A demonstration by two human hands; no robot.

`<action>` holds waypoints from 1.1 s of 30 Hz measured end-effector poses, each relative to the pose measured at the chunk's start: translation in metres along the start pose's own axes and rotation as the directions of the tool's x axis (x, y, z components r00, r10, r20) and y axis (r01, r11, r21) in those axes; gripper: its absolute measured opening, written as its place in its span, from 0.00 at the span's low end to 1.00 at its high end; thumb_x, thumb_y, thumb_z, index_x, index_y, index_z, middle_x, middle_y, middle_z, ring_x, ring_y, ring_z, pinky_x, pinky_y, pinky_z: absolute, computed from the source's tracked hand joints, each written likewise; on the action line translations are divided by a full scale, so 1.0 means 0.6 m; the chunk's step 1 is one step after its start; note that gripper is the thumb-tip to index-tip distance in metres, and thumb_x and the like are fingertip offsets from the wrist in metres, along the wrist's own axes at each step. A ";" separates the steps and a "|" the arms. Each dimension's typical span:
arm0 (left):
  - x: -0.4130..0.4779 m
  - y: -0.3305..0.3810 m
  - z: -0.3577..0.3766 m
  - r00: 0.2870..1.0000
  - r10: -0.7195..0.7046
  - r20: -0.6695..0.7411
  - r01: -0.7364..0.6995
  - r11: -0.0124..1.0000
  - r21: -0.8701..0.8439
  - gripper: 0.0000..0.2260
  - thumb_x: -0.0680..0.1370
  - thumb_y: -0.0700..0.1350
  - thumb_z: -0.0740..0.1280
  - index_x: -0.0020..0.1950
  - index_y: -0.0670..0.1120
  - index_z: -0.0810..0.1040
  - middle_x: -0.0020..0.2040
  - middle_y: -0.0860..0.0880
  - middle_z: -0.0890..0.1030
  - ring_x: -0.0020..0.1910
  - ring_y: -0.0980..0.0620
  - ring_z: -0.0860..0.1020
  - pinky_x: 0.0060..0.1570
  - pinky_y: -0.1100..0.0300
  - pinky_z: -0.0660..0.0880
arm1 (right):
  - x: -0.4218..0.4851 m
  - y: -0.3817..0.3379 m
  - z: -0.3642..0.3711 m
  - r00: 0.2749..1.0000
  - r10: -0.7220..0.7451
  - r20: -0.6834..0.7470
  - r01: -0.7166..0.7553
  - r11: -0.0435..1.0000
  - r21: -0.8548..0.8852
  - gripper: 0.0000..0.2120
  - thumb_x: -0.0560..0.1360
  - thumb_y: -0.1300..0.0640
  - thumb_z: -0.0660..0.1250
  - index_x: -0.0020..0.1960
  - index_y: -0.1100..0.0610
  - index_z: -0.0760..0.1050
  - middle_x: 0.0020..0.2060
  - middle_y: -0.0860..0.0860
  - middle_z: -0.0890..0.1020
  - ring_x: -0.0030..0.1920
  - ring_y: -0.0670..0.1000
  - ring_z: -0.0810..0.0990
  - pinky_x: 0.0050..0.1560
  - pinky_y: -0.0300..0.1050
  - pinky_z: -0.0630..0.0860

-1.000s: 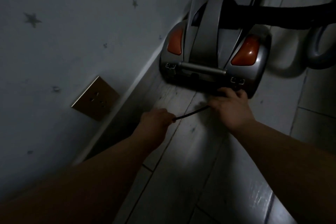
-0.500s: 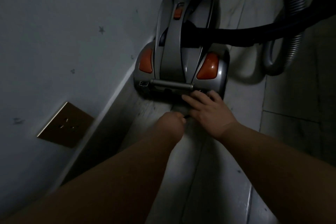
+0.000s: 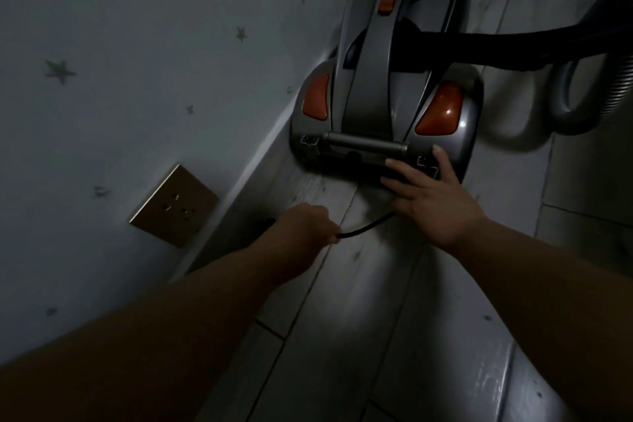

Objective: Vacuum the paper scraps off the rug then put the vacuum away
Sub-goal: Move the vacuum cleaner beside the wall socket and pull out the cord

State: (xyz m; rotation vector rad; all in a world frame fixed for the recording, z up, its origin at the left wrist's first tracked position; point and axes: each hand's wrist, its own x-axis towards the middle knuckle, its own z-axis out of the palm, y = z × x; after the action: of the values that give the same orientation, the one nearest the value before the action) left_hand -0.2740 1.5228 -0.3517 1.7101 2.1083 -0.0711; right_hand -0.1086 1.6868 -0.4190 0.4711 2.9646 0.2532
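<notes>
A grey canister vacuum (image 3: 383, 86) with orange wheel caps stands on the tiled floor beside the wall, its rear end toward me. My left hand (image 3: 303, 224) grips the black power cord (image 3: 366, 228), which runs from my fist to the vacuum's rear. My right hand (image 3: 428, 197) lies with spread fingers on the vacuum's rear right corner, over the cord. A black tube (image 3: 513, 48) crosses the vacuum's top to the right. No rug or paper scraps are in view.
A brass wall socket (image 3: 174, 205) sits low on the star-patterned wall (image 3: 120, 62) to the left, above the skirting. A grey ribbed hose (image 3: 582, 103) loops on the floor at the right. The room is dim.
My left hand has pulled back from the vacuum toward the wall, so a length of cord shows again. My right hand stays pressed on the vacuum's rear.
</notes>
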 end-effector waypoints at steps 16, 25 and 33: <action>0.120 0.106 0.035 0.943 -0.329 0.054 0.333 0.925 -0.182 0.13 0.81 0.44 0.57 0.60 0.43 0.77 0.59 0.43 0.78 0.59 0.44 0.75 0.61 0.50 0.72 | 0.004 0.007 -0.013 0.999 0.016 -0.041 -0.007 0.977 0.215 0.19 0.81 0.51 0.58 0.72 0.42 0.69 0.77 0.43 0.62 0.79 0.49 0.41 0.67 0.64 0.26; -0.011 0.034 -0.003 0.968 -0.219 0.124 0.252 0.822 -0.511 0.09 0.81 0.45 0.59 0.53 0.50 0.79 0.43 0.51 0.79 0.45 0.54 0.76 0.46 0.62 0.73 | 0.002 0.008 -0.018 0.998 -0.013 0.061 0.008 0.997 0.075 0.18 0.81 0.54 0.59 0.69 0.42 0.70 0.78 0.43 0.58 0.77 0.52 0.34 0.65 0.67 0.26; 0.068 0.083 -0.009 0.974 -0.203 0.097 0.221 0.944 -0.244 0.14 0.81 0.49 0.57 0.58 0.44 0.77 0.51 0.44 0.79 0.53 0.46 0.76 0.47 0.58 0.69 | 0.001 0.001 -0.031 0.997 0.040 0.072 -0.050 0.986 0.156 0.18 0.82 0.51 0.57 0.71 0.41 0.69 0.76 0.41 0.62 0.79 0.48 0.40 0.65 0.64 0.26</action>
State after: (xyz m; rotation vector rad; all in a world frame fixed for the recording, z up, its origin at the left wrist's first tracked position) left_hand -0.2345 1.5741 -0.3502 1.3115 2.1380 0.0715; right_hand -0.1117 1.6848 -0.4010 0.5540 2.9222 0.0060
